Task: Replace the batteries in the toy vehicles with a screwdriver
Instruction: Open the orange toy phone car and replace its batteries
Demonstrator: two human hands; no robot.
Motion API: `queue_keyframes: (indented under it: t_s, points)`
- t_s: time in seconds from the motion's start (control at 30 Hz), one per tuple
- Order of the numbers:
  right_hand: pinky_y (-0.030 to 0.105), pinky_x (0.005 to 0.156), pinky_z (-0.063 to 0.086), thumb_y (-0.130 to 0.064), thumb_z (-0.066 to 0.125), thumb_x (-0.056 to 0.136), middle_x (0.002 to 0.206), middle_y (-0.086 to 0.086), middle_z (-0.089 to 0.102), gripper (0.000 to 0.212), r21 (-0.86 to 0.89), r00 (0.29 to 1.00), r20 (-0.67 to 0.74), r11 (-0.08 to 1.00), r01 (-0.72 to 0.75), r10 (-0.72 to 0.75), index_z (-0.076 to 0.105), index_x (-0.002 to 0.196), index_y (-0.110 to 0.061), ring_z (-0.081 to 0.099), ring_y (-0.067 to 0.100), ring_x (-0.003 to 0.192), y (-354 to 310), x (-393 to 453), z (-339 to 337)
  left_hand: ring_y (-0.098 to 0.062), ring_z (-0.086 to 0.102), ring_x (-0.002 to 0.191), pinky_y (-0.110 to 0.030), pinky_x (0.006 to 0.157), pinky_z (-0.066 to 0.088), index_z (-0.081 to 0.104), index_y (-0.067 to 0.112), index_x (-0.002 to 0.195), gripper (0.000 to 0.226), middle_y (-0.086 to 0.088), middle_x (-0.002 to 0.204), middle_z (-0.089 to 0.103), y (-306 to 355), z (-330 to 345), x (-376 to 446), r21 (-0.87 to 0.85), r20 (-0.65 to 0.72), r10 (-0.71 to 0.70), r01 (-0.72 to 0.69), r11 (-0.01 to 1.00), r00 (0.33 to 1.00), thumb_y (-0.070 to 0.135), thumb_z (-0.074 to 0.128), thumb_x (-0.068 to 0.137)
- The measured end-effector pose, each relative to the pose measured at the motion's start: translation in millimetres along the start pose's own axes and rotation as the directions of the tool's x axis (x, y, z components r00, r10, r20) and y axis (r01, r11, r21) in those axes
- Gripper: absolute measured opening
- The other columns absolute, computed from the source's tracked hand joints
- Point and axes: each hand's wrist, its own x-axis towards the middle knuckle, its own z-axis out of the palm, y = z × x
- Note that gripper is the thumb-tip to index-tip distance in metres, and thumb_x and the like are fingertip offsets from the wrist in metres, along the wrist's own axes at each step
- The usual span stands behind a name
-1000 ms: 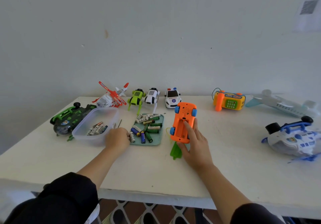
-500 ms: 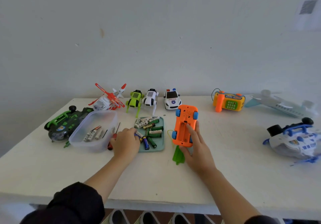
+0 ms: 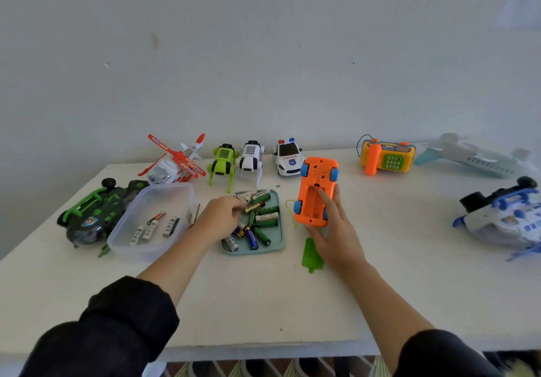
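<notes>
An orange toy car with blue wheels lies upside down, its empty battery bay facing up. My right hand holds its near right side, one finger reaching into the bay. A teal tray left of the car carries several green and blue batteries. My left hand reaches over the tray, its curled fingertips pinching a battery at the far end. A green battery cover lies on the table by my right wrist. A red-handled screwdriver lies between the tray and a clear tub, partly hidden by my left hand.
The clear tub holds several white batteries. Toys line the table's back: a dark green vehicle, a red-white helicopter, a green and a white robot dog, a police car, a toy phone, and planes at right.
My left hand has moved right, from beside the tub and screwdriver onto the batteries in the tray. My right hand stays on the orange car.
</notes>
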Motion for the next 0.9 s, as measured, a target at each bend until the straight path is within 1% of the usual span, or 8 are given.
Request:
queue_keyframes:
  t_s: [0.13, 0.23, 0.3, 0.4, 0.47, 0.6, 0.73, 0.9]
  points:
    - [0.03, 0.093, 0.043, -0.019, 0.064, 0.088, 0.15, -0.016, -0.004, 0.076, -0.003, 1.0, 0.01, 1.0, 0.011, -0.011, 0.012, 0.139, -0.041, 0.04, 0.023, 0.134, -2, -1, -1, -0.011, 0.055, 0.074, -0.017, 0.066, 0.04, 0.067, 0.017, 0.116, 0.029, -0.006, 0.117, 0.064, 4, 0, 1, -0.024, -0.041, -0.012, 0.011, 1.0, 0.999, 0.008, 0.05, 0.094]
    - [0.026, 0.087, 0.041, -0.021, 0.066, 0.087, 0.156, -0.011, 0.002, 0.076, 0.023, 1.0, -0.013, 1.0, 0.009, -0.008, 0.012, 0.135, -0.046, 0.04, 0.022, 0.133, -1, -1, -1, -0.014, 0.057, 0.083, -0.026, 0.077, 0.047, 0.071, 0.019, 0.104, 0.026, -0.003, 0.109, 0.067, 1, -10, 2, -0.036, -0.011, 0.019, -0.019, 0.999, 1.0, 0.005, 0.054, 0.09]
    - [0.024, 0.084, 0.04, -0.02, 0.067, 0.086, 0.157, -0.004, 0.016, 0.08, 0.046, 1.0, 0.005, 0.999, -0.026, 0.025, 0.011, 0.136, -0.047, 0.045, 0.021, 0.129, 0, 0, 0, -0.015, 0.061, 0.092, -0.028, 0.084, 0.049, 0.072, 0.02, 0.097, 0.024, 0.001, 0.102, 0.067, 3, -17, -2, 0.008, 0.122, 0.111, -0.113, 0.994, 0.986, 0.004, 0.057, 0.087]
    - [0.024, 0.08, 0.041, -0.017, 0.068, 0.086, 0.141, -0.009, 0.042, 0.084, 0.083, 0.999, 0.006, 0.995, -0.054, 0.054, 0.011, 0.146, -0.03, 0.055, 0.017, 0.114, 1, 0, 1, -0.013, 0.058, 0.094, -0.028, 0.085, 0.048, 0.07, 0.022, 0.1, 0.027, 0.004, 0.103, 0.063, 8, -18, -12, 0.124, 0.3, 0.181, -0.227, 0.966, 0.937, 0.004, 0.058, 0.084]
    - [0.024, 0.079, 0.04, -0.017, 0.069, 0.085, 0.125, -0.018, 0.045, 0.082, 0.091, 0.999, -0.003, 0.995, -0.052, 0.052, 0.015, 0.148, -0.018, 0.054, 0.01, 0.107, 0, 0, 0, -0.014, 0.055, 0.099, -0.03, 0.087, 0.048, 0.067, 0.025, 0.104, 0.029, 0.005, 0.109, 0.059, 9, -13, -17, 0.202, 0.322, 0.195, -0.269, 0.942, 0.926, 0.007, 0.06, 0.083]
    - [0.03, 0.081, 0.044, -0.017, 0.069, 0.084, 0.122, -0.012, 0.05, 0.083, 0.108, 0.999, -0.011, 0.994, -0.03, 0.032, 0.016, 0.148, -0.013, 0.058, 0.02, 0.11, 3, -1, 0, -0.017, 0.046, 0.107, -0.037, 0.089, 0.045, 0.063, 0.029, 0.111, 0.03, 0.004, 0.113, 0.049, 10, -2, -22, 0.284, 0.318, 0.238, -0.332, 0.899, 0.918, 0.02, 0.065, 0.083]
    - [0.028, 0.082, 0.043, -0.019, 0.069, 0.084, 0.129, -0.005, 0.051, 0.085, 0.11, 0.999, 0.012, 0.993, -0.042, 0.041, 0.013, 0.149, -0.015, 0.057, 0.023, 0.112, 5, -2, 0, -0.018, 0.05, 0.102, -0.034, 0.088, 0.045, 0.063, 0.028, 0.113, 0.04, 0.002, 0.115, 0.049, 10, -4, -23, 0.209, 0.31, 0.205, -0.277, 0.938, 0.928, 0.002, 0.051, 0.086]
    - [0.033, 0.087, 0.045, -0.021, 0.07, 0.084, 0.133, -0.007, 0.05, 0.088, 0.115, 0.998, 0.017, 0.991, -0.06, 0.058, 0.011, 0.149, -0.022, 0.056, 0.021, 0.114, 6, 2, 0, -0.021, 0.06, 0.086, -0.034, 0.076, 0.05, 0.063, 0.021, 0.12, 0.033, -0.007, 0.112, 0.064, 19, -4, 1, 0.151, 0.019, 0.123, -0.125, 0.981, 0.992, 0.009, 0.045, 0.095]
